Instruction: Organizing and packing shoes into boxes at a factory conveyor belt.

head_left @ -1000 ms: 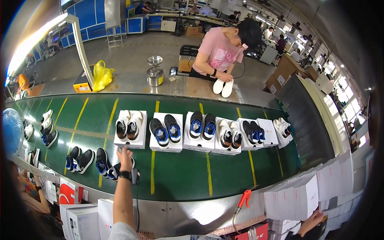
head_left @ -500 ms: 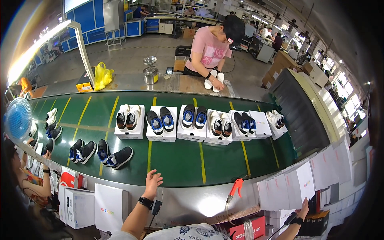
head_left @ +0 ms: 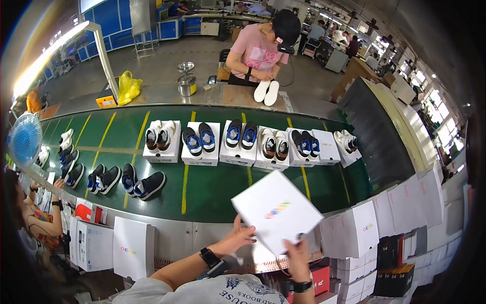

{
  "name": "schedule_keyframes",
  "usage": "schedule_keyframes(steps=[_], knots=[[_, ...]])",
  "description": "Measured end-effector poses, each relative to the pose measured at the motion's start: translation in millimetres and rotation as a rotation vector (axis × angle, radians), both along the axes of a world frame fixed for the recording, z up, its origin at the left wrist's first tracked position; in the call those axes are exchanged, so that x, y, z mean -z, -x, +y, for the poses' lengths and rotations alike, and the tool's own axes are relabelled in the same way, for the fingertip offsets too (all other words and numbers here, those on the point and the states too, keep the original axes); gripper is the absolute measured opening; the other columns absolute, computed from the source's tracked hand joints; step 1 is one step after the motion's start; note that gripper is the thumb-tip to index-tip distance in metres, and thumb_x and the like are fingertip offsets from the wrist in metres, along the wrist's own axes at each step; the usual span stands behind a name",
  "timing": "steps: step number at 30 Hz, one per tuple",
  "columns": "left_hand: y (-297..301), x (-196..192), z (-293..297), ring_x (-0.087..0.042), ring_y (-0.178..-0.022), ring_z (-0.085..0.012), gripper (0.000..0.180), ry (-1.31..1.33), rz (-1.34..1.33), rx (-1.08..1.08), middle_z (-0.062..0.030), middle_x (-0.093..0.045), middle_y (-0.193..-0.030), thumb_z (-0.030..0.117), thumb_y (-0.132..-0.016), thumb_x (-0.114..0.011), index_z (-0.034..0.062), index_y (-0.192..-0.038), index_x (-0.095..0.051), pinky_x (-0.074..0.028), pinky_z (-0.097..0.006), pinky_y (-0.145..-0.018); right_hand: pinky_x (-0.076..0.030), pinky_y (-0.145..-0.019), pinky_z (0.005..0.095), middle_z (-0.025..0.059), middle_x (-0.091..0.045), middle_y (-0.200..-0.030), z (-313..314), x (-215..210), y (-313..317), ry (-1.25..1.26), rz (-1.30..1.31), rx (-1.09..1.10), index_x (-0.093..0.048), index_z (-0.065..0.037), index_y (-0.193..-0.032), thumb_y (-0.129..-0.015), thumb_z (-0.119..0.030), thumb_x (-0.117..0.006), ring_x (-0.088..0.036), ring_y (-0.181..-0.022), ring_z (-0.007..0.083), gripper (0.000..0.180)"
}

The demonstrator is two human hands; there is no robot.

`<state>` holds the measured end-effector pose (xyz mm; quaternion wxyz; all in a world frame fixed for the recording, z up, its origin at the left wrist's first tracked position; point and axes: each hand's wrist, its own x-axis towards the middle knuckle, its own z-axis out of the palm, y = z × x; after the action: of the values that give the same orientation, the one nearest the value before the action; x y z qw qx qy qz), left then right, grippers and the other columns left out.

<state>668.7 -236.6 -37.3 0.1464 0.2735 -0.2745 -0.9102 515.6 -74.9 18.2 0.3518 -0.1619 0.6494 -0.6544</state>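
Observation:
A white shoebox (head_left: 276,212) with a coloured print is held tilted over the belt's near edge. My right hand (head_left: 296,257) grips its lower edge, thumb on the top face. My left hand (head_left: 235,239) is at the box's left edge, fingers apart, fingertips at or just touching the side; exact contact is hard to tell. Past the box, on the green conveyor belt (head_left: 212,190), stands a row of white boxes, most with a pair of shoes on top, such as black-and-blue shoes (head_left: 199,138) and white shoes (head_left: 275,144).
Loose dark shoes (head_left: 148,186) lie on the belt's left part. White boxes (head_left: 132,248) stand at the near left; more boxes (head_left: 349,230) are stacked at the near right. Across the belt a co-worker (head_left: 260,55) handles white shoes (head_left: 266,92). A blue fan (head_left: 26,139) is at far left.
My right hand has brought a white shoebox from the right-hand stack to the middle in front of me. My left hand has moved right, to the box. The co-worker's shoes now show their soles.

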Motion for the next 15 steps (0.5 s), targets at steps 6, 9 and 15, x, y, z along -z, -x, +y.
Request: schedule_keyframes(steps=[6,9,15], knots=[[-48.4,37.1,-19.3,-0.048,-0.127,-0.0248,0.075,-0.018,-0.019,-0.323,-0.0131,-0.042,-0.139,0.028,-0.092,-0.067,0.0113,-0.145,-0.016,-0.047,-0.047,-0.1,-0.047,-0.089,0.0412,0.0221,-0.049,-0.116,-34.3,-8.1,-55.2,-0.376,0.684,-0.437,-0.044,0.006,-0.116,-0.074,-0.02,-0.084,-0.052,-0.108,0.0335,0.063],[-94.4,25.6,-44.5,-0.05,-0.127,-0.0226,0.067,-0.083,-0.119,-0.062,-0.0111,-0.044,-0.143,0.048,-0.094,-0.059,0.0086,-0.143,-0.036,-0.046,-0.043,-0.101,-0.034,-0.104,0.0587,0.0243,-0.034,-0.142,-43.7,-40.8,-57.2,-0.26,1.577,-0.643,-0.046,-0.01,-0.133,-0.068,-0.017,-0.083,-0.034,-0.133,0.0416,0.076],[-141.7,33.4,-42.5,-0.051,-0.126,-0.0299,0.076,-0.252,-0.177,0.322,-0.0133,-0.037,-0.151,0.061,-0.093,-0.048,0.0122,-0.149,-0.033,-0.044,-0.053,-0.1,-0.028,-0.106,0.0639,0.0164,-0.038,-0.141,-66.5,-21.2,-72.5,-0.206,1.806,-0.982,-0.051,-0.031,-0.135,-0.064,-0.009,-0.077,-0.034,-0.135,0.0385,0.079]])
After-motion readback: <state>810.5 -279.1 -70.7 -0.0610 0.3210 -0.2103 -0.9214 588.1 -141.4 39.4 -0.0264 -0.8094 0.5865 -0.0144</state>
